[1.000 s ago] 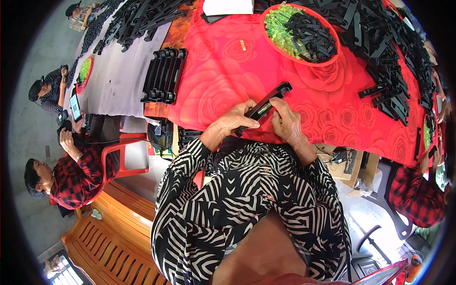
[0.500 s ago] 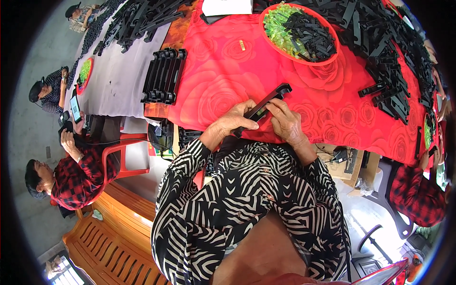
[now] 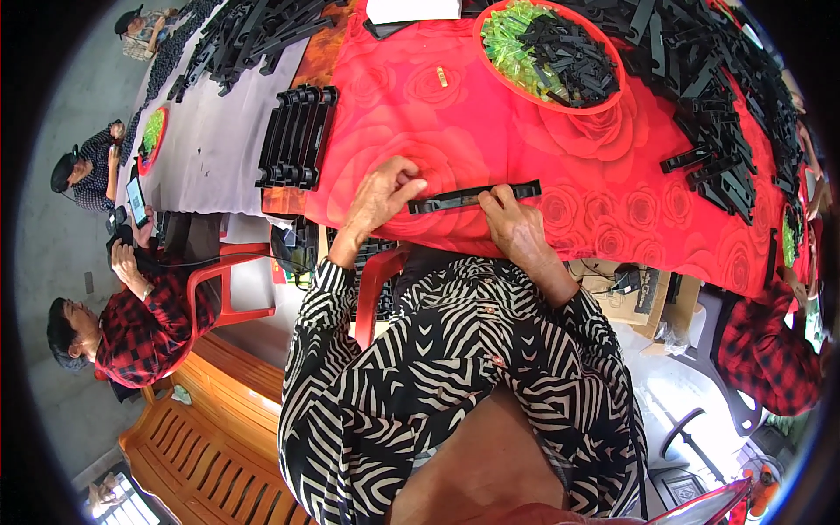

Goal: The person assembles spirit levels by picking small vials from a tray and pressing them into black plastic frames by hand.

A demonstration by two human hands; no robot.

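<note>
A long, narrow black plastic part with raised ends lies nearly level over the red cloth's near edge. My right hand pinches it right of its middle, between thumb and fingers. Close to the part's left end is my left hand, its fingers bent and the thumb apart from them. I see nothing held in it. Farther off on the cloth lies a small yellowish piece. To the left, several similar black parts are lined up side by side.
A red-rimmed tray holds green-yellow pieces and small black ones. Loose black parts are heaped at right, and another heap lies far left. A white sheet is at the back. People sit left and right; one holds a phone.
My left hand has let go of the black part and moved left. The part has turned from a slant to nearly level, still in my right hand.
</note>
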